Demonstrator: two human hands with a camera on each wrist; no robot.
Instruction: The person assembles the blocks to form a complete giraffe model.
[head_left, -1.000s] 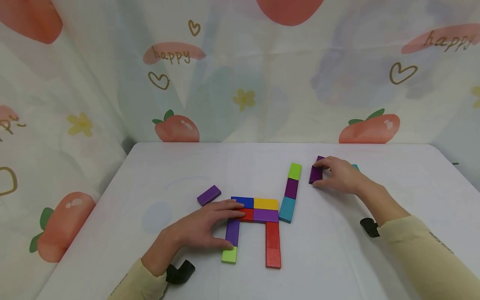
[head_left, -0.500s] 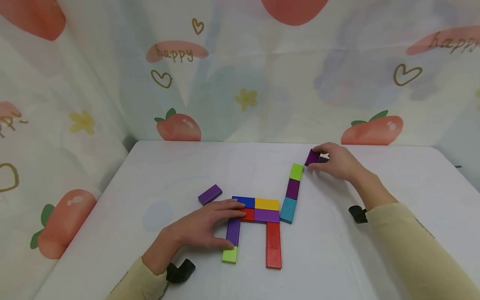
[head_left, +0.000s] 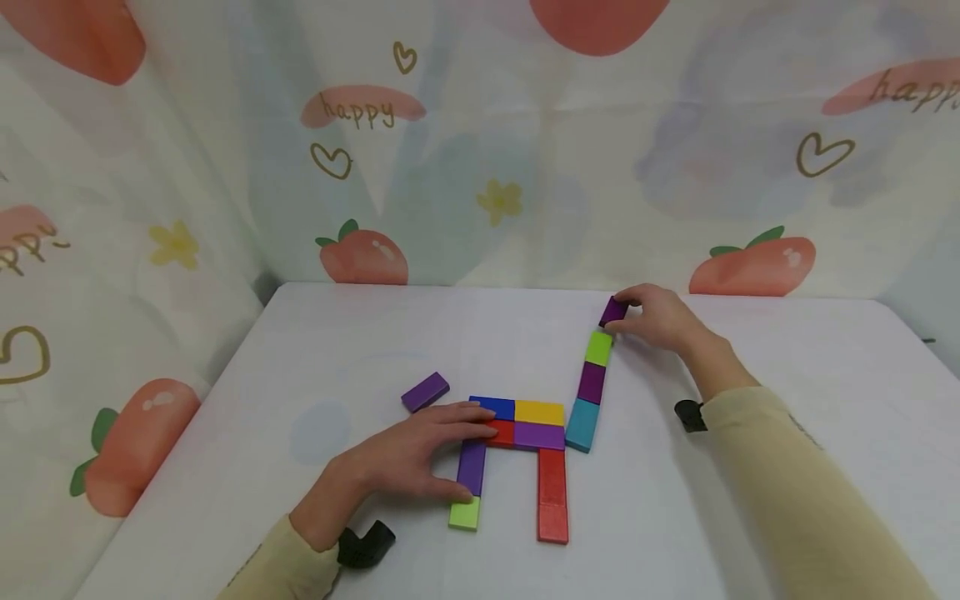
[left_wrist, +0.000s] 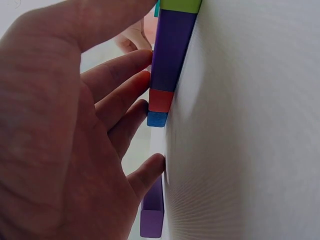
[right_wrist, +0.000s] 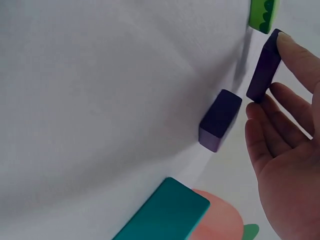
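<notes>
My right hand pinches a dark purple block between thumb and fingertips, at the far end of a slanting row. In the right wrist view that held block appears just off the table, close to a lime green block. The row runs down through the lime green block, a plum block and a teal block. My left hand rests with extended fingers on the blue block and red block, thumb at the lower green block.
Beside these lie a yellow block, a violet block and red blocks. A loose purple block lies behind my left hand. The right wrist view shows another dark purple block and a teal block.
My right hand has carried the dark purple block leftward and away from me, from right of the slanting row to its far end. The left hand stays put.
</notes>
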